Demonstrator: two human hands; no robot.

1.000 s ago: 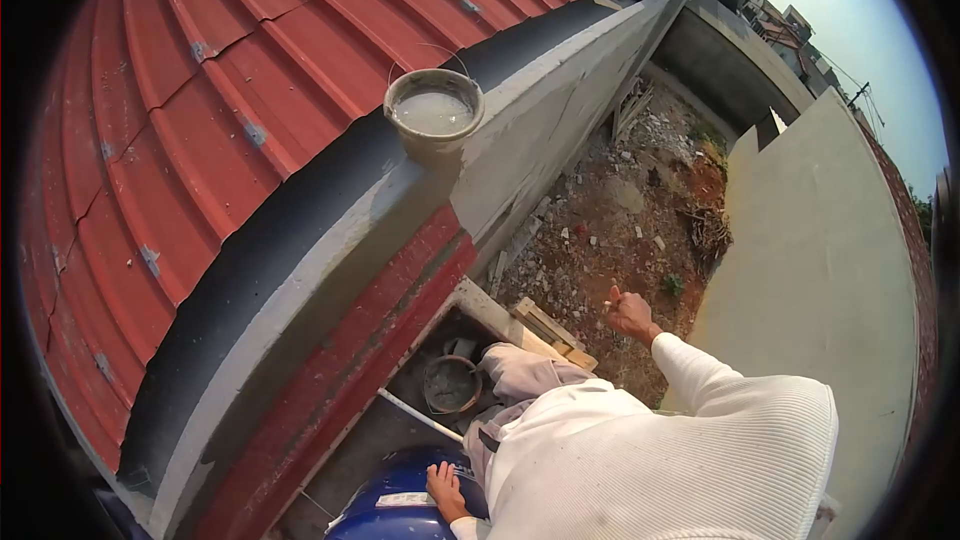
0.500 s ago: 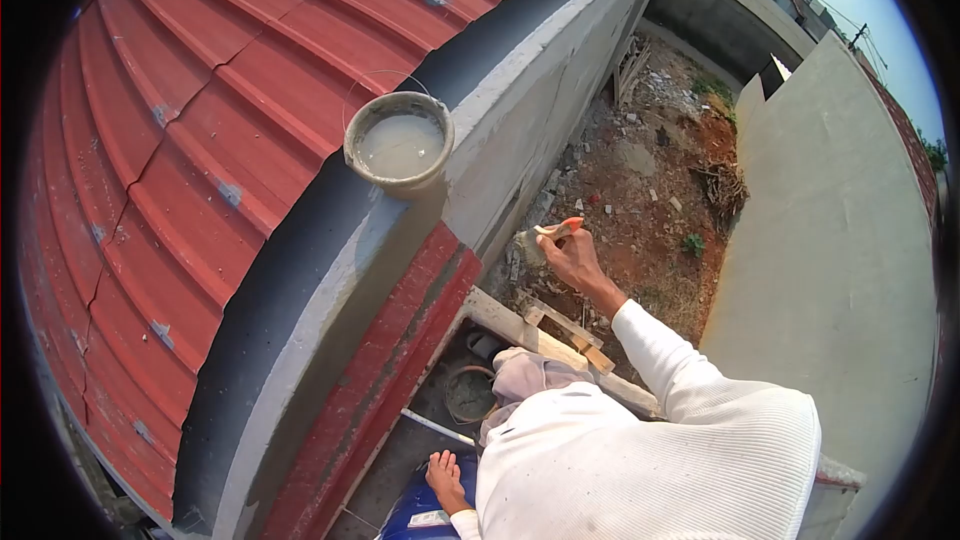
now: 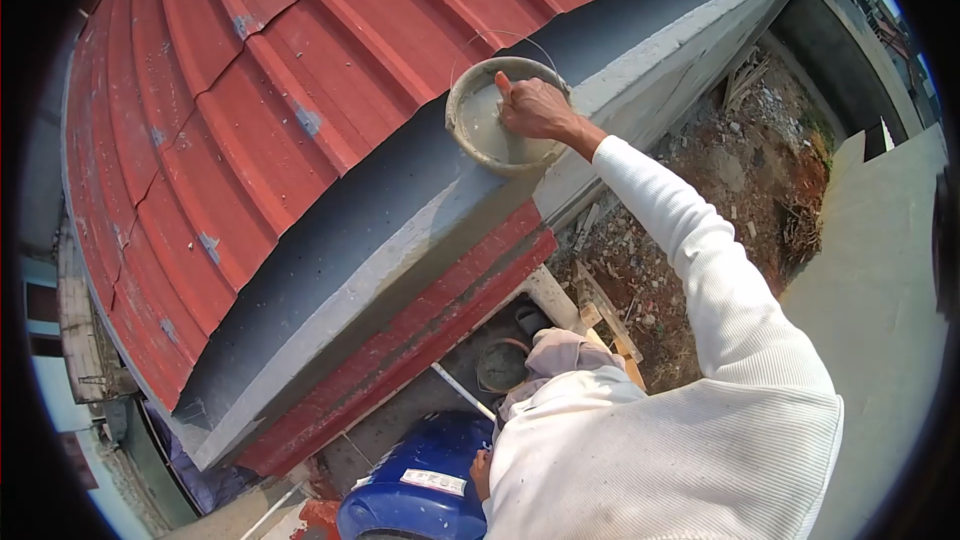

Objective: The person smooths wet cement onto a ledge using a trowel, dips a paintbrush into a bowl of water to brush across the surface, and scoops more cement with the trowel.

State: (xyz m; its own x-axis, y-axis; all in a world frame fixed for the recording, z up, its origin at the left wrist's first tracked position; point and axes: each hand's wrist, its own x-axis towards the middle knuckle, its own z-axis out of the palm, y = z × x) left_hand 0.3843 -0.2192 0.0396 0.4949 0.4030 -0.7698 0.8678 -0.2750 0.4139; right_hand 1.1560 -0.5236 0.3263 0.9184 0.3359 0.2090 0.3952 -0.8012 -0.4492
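My right hand (image 3: 538, 110) is closed around a paintbrush and reaches into the mouth of a bucket (image 3: 463, 145). Only the orange end of the brush handle (image 3: 503, 86) shows; its bristles are hidden. Pale greyish liquid (image 3: 487, 128) fills part of the bucket, which sits on the wall top beside the roof edge with its wire handle raised. Low in the view, my left hand (image 3: 482, 475) is next to a blue drum (image 3: 420, 460), mostly covered by my white shirt, so its fingers cannot be made out.
A red ribbed metal roof (image 3: 330, 70) slopes along the left, edged by a dark gutter and a pale wall top (image 3: 390, 260). Below are a second bucket (image 3: 502, 365), a white pipe (image 3: 462, 390) and wood pieces (image 3: 610, 315). Rubble ground lies far down on the right.
My right hand has moved up and left with the paintbrush, from over the rubble ground into the bucket. My left hand has shifted closer to my body. The view has turned.
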